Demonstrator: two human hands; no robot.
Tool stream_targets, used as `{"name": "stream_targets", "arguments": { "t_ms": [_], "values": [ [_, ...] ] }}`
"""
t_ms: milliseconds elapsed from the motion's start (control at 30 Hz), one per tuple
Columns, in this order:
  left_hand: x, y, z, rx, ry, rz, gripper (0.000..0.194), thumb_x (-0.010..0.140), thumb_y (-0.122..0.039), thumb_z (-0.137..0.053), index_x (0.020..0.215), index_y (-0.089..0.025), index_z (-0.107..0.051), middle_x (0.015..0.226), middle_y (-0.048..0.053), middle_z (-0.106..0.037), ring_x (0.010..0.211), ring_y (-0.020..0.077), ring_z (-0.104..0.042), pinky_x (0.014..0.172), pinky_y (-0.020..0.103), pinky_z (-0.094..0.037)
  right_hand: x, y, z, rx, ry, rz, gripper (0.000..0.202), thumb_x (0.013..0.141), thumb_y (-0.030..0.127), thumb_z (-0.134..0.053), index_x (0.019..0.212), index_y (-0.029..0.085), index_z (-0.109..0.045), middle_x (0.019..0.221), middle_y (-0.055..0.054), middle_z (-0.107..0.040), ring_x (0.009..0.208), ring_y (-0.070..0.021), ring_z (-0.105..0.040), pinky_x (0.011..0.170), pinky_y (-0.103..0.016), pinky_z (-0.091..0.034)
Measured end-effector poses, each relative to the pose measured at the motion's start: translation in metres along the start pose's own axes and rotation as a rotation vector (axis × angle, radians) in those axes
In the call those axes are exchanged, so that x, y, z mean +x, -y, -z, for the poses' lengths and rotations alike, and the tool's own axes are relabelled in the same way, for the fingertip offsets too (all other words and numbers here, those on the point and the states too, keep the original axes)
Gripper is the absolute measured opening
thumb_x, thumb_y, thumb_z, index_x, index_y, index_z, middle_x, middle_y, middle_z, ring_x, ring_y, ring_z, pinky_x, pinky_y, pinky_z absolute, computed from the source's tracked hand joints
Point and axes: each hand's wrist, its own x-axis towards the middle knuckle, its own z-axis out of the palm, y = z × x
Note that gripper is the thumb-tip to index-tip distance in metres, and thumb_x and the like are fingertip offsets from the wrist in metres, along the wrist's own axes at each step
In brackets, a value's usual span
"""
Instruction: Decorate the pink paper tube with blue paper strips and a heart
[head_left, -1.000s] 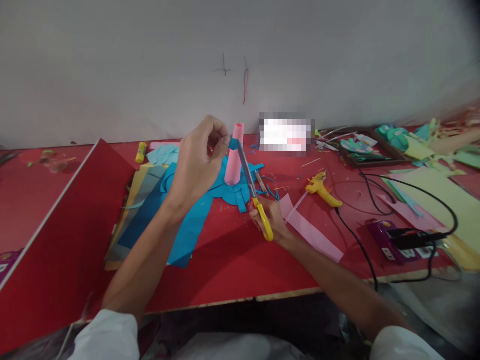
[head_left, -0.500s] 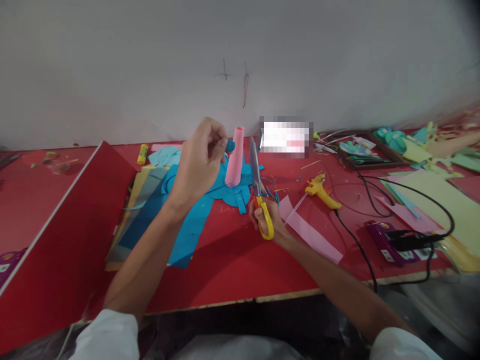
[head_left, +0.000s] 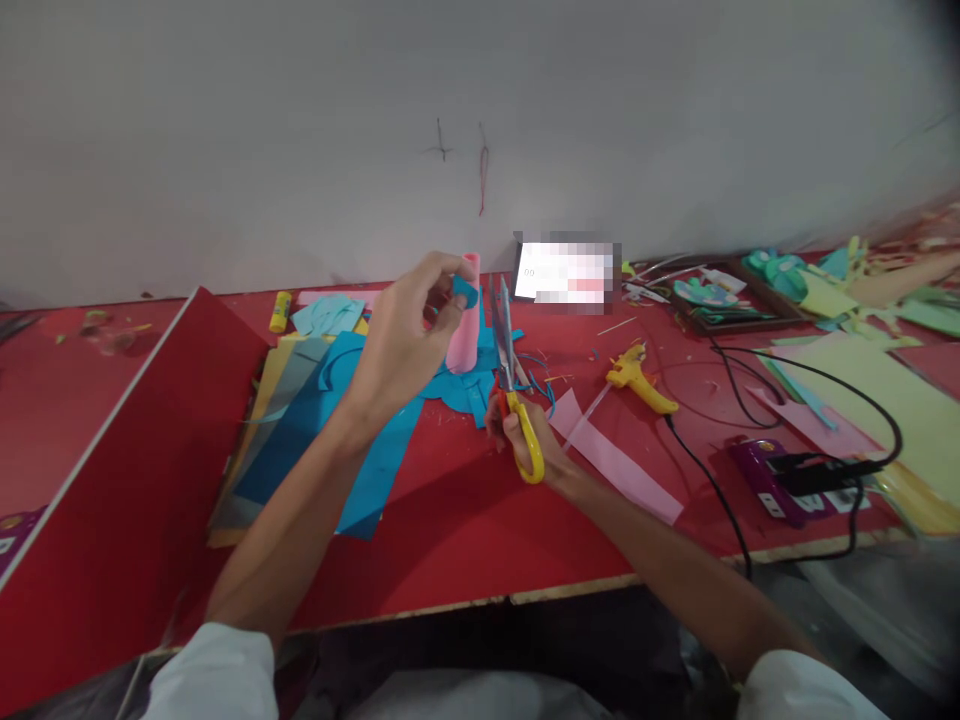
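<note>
Small blue paper piece point(head_left: 466, 292): one; the left hand point(head_left: 405, 325) pinches it between thumb and fingers, in front of the upper part of the pink paper tube point(head_left: 463, 345). Scissors point(head_left: 507, 378): one pair, yellow-handled; the right hand point(head_left: 551, 445) grips the handles, blades pointing up, slightly parted, just right of the tube. Blue paper cut-outs point(head_left: 472, 393): several; they lie around the tube's base. Yellow glue gun point(head_left: 637, 380): one; it lies well right of the tube.
</note>
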Motion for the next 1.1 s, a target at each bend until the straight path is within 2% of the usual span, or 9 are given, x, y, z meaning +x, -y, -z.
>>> {"name": "stream_targets", "arguments": {
  "t_ms": [100,333,600,867,1100],
  "values": [
    [-0.003,0.001,-0.007,-0.006,-0.009,0.000,0.031,0.091,-0.006,-0.063,0.114,-0.026,-0.068,0.089,-0.001,-0.068,0.079,0.0141,-0.064,0.073,0.029,-0.052,-0.002,0.002,0.001,0.119,-0.013,0.040,0.074,0.088,0.096,-0.045,0.090,0.023,-0.051,0.067,0.004,-0.052,0.050,-0.0103,-0.047,0.047,-0.028,-0.037],
    [-0.008,0.001,-0.017,-0.029,-0.045,0.006,0.032,0.089,-0.008,-0.065,0.116,-0.026,-0.063,0.087,-0.002,-0.065,0.074,0.0125,-0.063,0.071,0.029,-0.051,-0.004,0.008,0.004,0.081,-0.024,0.083,0.071,0.091,0.094,-0.045,0.083,0.024,-0.052,0.061,0.004,-0.052,0.049,-0.0126,-0.049,0.048,-0.029,-0.038],
    [-0.009,0.001,-0.020,-0.071,-0.060,0.008,0.028,0.087,-0.007,-0.067,0.106,-0.026,-0.056,0.087,-0.003,-0.063,0.077,0.0123,-0.063,0.071,0.029,-0.051,-0.003,0.005,0.003,0.048,-0.039,0.084,0.070,0.092,0.093,-0.046,0.083,0.024,-0.054,0.059,0.004,-0.052,0.046,-0.0124,-0.049,0.047,-0.030,-0.038],
    [-0.009,0.001,-0.020,-0.074,-0.050,0.018,0.026,0.088,-0.009,-0.067,0.106,-0.025,-0.057,0.088,-0.002,-0.065,0.079,0.0131,-0.065,0.073,0.029,-0.052,-0.004,0.016,0.006,-0.005,-0.051,0.070,0.072,0.090,0.095,-0.045,0.076,0.025,-0.051,0.058,0.004,-0.050,0.047,-0.0126,-0.048,0.048,-0.030,-0.036],
    [-0.008,0.000,-0.017,-0.046,-0.050,0.021,0.029,0.090,-0.007,-0.064,0.112,-0.025,-0.062,0.087,-0.002,-0.068,0.078,0.0137,-0.066,0.073,0.030,-0.053,-0.006,0.002,0.005,0.080,-0.092,0.042,0.065,0.092,0.089,-0.053,0.074,0.026,-0.048,0.052,0.006,-0.047,0.039,-0.0118,-0.043,0.040,-0.029,-0.029]
  ]
}}
